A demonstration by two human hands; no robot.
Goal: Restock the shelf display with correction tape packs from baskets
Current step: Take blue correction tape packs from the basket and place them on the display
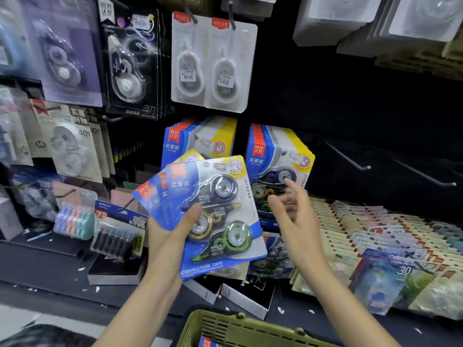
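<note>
Correction tape packs (213,216) in left hand (167,236).

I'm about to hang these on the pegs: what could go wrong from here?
1. The left hand holds a fanned stack of packs by the lower edge only; one could slide out.
2. The right hand is open and blurred beside the hanging row; it might knock packs off the peg.

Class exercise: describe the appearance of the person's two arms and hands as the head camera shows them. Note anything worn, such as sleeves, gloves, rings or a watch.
Both forearms are bare as far as the frame shows, with no sleeve visible. The left hand and the right hand wear no gloves, and no watch or bracelet shows at either wrist. No rings are visible, though the right hand's fingers are motion-blurred.
</note>
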